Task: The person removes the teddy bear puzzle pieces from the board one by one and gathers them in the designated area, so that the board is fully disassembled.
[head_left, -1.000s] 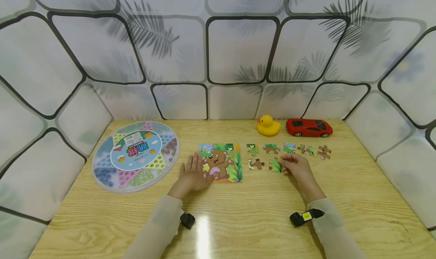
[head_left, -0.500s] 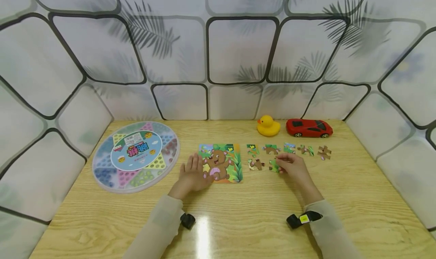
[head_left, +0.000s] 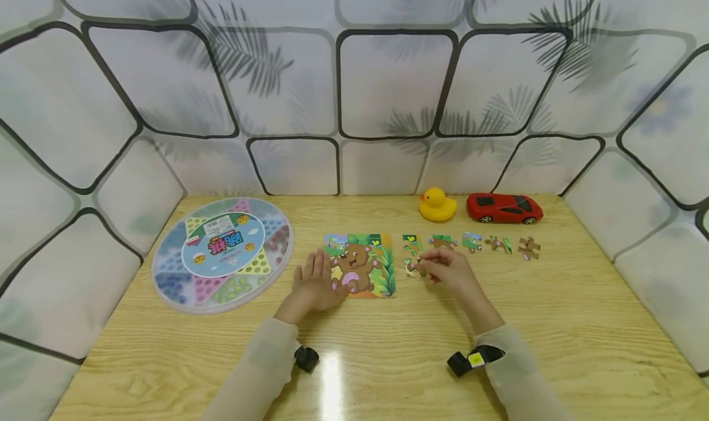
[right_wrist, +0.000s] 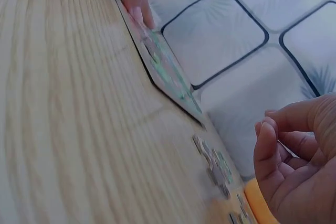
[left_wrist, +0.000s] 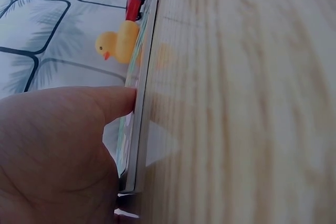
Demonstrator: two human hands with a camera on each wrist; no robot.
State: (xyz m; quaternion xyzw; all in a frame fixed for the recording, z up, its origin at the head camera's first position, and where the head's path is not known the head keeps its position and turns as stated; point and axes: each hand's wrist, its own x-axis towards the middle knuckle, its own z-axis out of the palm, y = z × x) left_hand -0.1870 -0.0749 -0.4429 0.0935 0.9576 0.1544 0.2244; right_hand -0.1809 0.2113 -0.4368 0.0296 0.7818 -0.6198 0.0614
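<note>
My left hand [head_left: 312, 285] rests with straight fingers at the left side of a square bear picture [head_left: 357, 264], a flat board with a green and orange border. Its thumb [left_wrist: 118, 100] touches the board's near edge. To the right lie loose jigsaw pieces in two rows. My right hand [head_left: 450, 272] is over the lower row, thumb and forefinger tips together beside a brown-and-white piece [head_left: 410, 268]. Between those fingertips [right_wrist: 266, 124] nothing shows in the right wrist view, and a piece [right_wrist: 212, 166] lies on the table below them.
A yellow rubber duck [head_left: 437, 205] and a red toy car [head_left: 504, 208] stand behind the pieces. At left lies a round Chinese checkers set [head_left: 221, 255]. Several pieces run along the upper row, out to a brown piece [head_left: 529, 248]. A patterned wall [head_left: 382, 162] closes the back.
My right hand has moved left from the green piece to the brown-and-white piece and now covers where the green one lay. The left hand and the bear picture have stayed put.
</note>
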